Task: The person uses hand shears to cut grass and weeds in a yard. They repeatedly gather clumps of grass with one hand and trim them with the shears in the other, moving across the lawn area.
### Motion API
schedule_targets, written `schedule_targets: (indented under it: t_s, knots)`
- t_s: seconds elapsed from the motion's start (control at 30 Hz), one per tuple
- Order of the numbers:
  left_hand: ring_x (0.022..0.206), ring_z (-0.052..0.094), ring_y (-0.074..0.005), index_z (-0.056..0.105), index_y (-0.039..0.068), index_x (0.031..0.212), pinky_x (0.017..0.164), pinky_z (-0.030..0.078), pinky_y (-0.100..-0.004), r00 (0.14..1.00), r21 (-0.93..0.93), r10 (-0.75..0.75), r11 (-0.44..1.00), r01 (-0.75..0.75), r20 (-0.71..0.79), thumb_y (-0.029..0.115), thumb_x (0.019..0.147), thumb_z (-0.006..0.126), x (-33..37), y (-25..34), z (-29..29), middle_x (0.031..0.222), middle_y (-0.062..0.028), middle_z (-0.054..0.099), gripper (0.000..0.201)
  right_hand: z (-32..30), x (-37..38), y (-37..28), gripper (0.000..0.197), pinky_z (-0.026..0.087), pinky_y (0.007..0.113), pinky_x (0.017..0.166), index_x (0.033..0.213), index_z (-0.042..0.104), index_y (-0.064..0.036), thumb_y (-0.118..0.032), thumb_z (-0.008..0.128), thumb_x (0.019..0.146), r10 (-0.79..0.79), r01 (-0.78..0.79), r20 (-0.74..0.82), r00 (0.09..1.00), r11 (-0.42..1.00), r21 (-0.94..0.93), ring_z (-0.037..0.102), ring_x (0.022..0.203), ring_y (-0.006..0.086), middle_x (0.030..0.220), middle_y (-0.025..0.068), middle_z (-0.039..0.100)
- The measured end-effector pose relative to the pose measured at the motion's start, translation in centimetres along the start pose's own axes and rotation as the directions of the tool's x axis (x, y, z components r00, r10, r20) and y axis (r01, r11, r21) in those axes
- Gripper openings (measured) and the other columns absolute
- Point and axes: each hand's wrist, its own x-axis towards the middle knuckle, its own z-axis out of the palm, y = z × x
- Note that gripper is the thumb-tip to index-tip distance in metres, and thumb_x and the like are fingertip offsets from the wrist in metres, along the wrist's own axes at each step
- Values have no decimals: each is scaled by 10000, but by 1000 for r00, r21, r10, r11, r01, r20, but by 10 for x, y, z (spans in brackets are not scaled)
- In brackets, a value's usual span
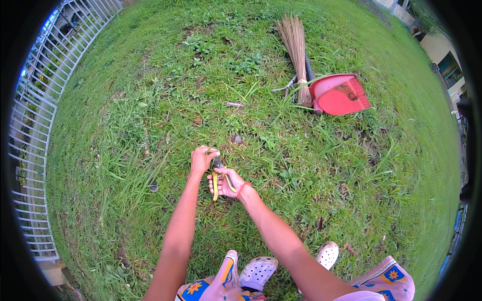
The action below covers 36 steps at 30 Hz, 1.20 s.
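Observation:
My left hand (201,160) is closed in a pinch on a bit of grass (209,149) low over the lawn, its fingertips close to the blades of the shears. In my right hand (233,182), which wears a red band at the wrist, is a pair of pruning shears (215,187) with yellow handles and dark blades. The blades point away from me, up toward my left fingertips. Whether the blades are parted is too small to tell. Short green grass (281,200) surrounds both hands.
A stick broom (295,50) and a red dustpan (346,100) lie on the grass at the far right. Loose long grass (118,170) lies to the left. A white fence (37,135) runs along the left side. My clog shoes (258,272) stand close below.

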Motion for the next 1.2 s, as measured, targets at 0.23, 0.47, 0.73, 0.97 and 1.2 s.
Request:
schedule_targets:
  t_s: [0.23, 0.47, 0.73, 0.97, 1.2]
  knots:
    - [769, 633, -182, 638, 30, 968, 748, 479, -312, 988, -269, 139, 956, -117, 65, 173, 855, 649, 14, 45, 23, 865, -86, 691, 183, -24, -79, 21, 337, 512, 364, 651, 970, 567, 14, -315, 514, 915, -252, 245, 89, 964, 966, 83, 587, 685, 214, 775, 97, 590]
    - [715, 563, -170, 582, 54, 1169, 701, 469, -324, 835, -191, 294, 954, -229, 466, 251, 839, 649, -4, 129, 130, 818, -62, 607, 390, -82, -201, 8, 469, 489, 440, 890, 1182, 516, 46, -308, 504, 874, -369, 382, -103, 924, 907, 176, 608, 931, 282, 993, 163, 612]
    - [695, 508, -222, 669, 65, 1004, 649, 428, -347, 674, -311, 600, 800, -513, 431, 335, 774, 729, 0, 153, 196, 771, -91, 503, 360, -111, -204, -11, 455, 504, 427, 852, 1147, 513, 65, -300, 493, 876, -439, 442, -79, 895, 851, 282, 614, 881, 282, 959, 175, 608]
    - [734, 532, -256, 674, 46, 882, 703, 423, -358, 748, -259, 483, 876, -408, 456, 312, 899, 591, 9, 159, 197, 762, -124, 512, 280, -108, -197, -10, 293, 441, 334, 585, 897, 553, 3, -290, 548, 890, -478, 493, -122, 870, 837, 237, 519, 628, 193, 725, 81, 547]
    - [743, 541, -281, 653, 62, 829, 724, 417, -386, 840, -246, 399, 913, -325, 367, 378, 945, 487, 42, 153, 161, 773, -142, 513, 375, -94, -188, -14, 438, 517, 420, 832, 1149, 528, 56, -310, 490, 911, -448, 448, -17, 894, 891, 71, 626, 891, 278, 960, 160, 623]
